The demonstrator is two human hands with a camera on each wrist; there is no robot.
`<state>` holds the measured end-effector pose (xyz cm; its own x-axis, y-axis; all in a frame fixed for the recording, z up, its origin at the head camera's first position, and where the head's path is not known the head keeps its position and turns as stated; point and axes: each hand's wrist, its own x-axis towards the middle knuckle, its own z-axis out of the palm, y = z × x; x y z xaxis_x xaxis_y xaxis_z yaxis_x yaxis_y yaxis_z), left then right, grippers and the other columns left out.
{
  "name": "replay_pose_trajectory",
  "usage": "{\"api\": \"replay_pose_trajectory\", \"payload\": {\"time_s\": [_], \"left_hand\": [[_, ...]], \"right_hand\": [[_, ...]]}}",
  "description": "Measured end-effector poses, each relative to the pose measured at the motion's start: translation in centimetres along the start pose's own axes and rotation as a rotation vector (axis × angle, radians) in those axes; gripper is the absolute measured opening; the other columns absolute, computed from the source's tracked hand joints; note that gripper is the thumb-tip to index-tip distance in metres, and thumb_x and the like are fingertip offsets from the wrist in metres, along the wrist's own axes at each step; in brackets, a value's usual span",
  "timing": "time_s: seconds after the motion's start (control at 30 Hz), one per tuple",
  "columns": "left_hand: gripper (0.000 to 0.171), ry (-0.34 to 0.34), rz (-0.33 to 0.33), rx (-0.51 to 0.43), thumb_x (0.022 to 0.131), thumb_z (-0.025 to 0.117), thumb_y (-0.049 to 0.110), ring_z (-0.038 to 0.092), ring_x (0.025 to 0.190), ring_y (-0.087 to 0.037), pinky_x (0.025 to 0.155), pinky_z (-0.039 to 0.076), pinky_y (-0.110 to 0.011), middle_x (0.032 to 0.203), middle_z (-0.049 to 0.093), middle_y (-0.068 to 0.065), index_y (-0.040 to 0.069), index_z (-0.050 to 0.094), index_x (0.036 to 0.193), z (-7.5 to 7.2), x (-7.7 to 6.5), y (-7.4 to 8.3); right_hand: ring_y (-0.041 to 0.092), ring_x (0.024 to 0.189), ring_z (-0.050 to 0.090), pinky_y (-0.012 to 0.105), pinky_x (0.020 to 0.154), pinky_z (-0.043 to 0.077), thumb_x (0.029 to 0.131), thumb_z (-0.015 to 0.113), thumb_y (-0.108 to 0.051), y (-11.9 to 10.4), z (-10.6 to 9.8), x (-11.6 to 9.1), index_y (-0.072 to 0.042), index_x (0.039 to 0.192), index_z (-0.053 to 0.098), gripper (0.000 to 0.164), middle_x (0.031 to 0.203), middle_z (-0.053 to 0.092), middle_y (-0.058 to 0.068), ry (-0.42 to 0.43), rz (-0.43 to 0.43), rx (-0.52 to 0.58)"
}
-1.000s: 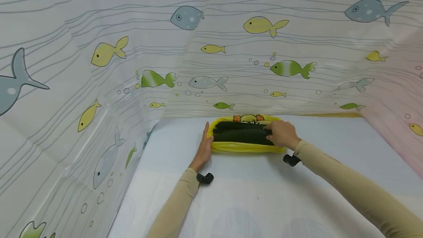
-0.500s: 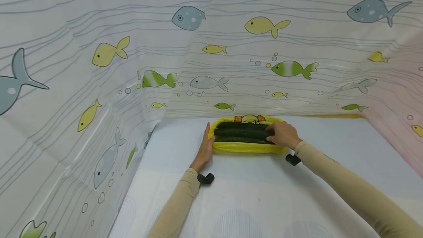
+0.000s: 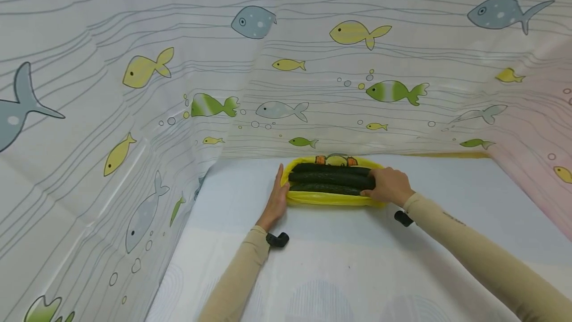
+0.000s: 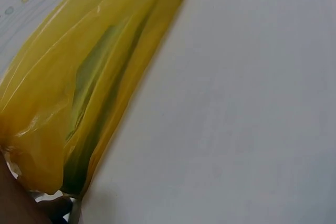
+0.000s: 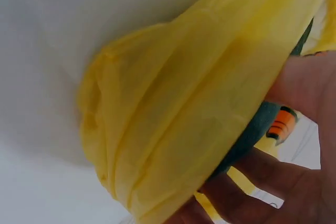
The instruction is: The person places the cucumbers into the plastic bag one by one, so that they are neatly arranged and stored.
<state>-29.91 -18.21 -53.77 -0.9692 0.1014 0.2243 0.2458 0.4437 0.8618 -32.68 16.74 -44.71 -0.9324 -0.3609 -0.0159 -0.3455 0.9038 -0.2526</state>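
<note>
A yellow plastic bag [image 3: 328, 200] lies with its mouth spread, near the far edge of the white surface. Long dark green cucumbers [image 3: 328, 179] lie side by side in it. My left hand [image 3: 275, 200] holds the bag's left end, fingers along the outside and thumb at the rim. In the left wrist view that hand is mostly cut off. My right hand [image 3: 391, 185] grips the right end of a cucumber [image 5: 254, 129], thumb on one side and fingers on the other. The bag's side [image 5: 173, 114] hides part of this grip in the right wrist view.
A white cloth [image 3: 339, 262] with pale arch prints covers the surface. Fish-patterned sheets [image 3: 308, 88] rise as walls behind and at the left, with a pinkish sheet [image 3: 545, 128] at the right.
My right hand has shifted slightly right, and the middle cucumber's right end now reaches further right. Three cucumbers show where two showed one second ago. My left hand keeps its place.
</note>
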Motion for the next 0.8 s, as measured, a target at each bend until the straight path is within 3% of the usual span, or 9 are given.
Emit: {"api": "replay_pose_trajectory", "payload": {"time_s": [0.2, 0.47, 0.8], "left_hand": [[0.065, 0.002, 0.000, -0.004, 0.114, 0.026, 0.025, 0.006, 0.166, -0.032, 0.134, 0.010, -0.057, 0.181, 0.002, -0.009, 0.010, 0.000, 0.172, 0.1, 0.0, 0.1], [0.066, 0.003, -0.017, -0.007, 0.113, 0.028, 0.024, 0.006, 0.166, -0.033, 0.133, 0.009, -0.059, 0.180, 0.003, -0.010, 0.009, 0.001, 0.172, 0.4, 0.2, 0.2], [0.070, 0.040, -0.014, -0.080, 0.114, 0.037, 0.025, 0.012, 0.165, -0.038, 0.132, 0.014, -0.060, 0.179, 0.006, -0.017, 0.011, 0.000, 0.172, 0.0, 0.2, 0.6]], "right_hand": [[0.038, 0.087, 0.071, 0.053, 0.069, 0.060, 0.083, 0.086, -0.053, -0.1, -0.4, -0.4, 0.006, 0.126, 0.071, 0.075, 0.111, 0.076, 0.025, -0.040, 0.015, -0.033], [0.034, 0.085, 0.070, 0.052, 0.069, 0.061, 0.080, 0.088, -0.053, -0.7, -0.7, -0.8, 0.007, 0.117, 0.071, 0.072, 0.102, 0.076, 0.019, -0.066, 0.022, -0.068], [0.042, 0.100, 0.071, 0.058, 0.073, 0.062, 0.086, 0.084, -0.049, -1.3, -1.2, -1.6, 0.007, 0.134, 0.066, 0.076, 0.116, 0.074, 0.025, 0.037, -0.020, -0.067]]}}
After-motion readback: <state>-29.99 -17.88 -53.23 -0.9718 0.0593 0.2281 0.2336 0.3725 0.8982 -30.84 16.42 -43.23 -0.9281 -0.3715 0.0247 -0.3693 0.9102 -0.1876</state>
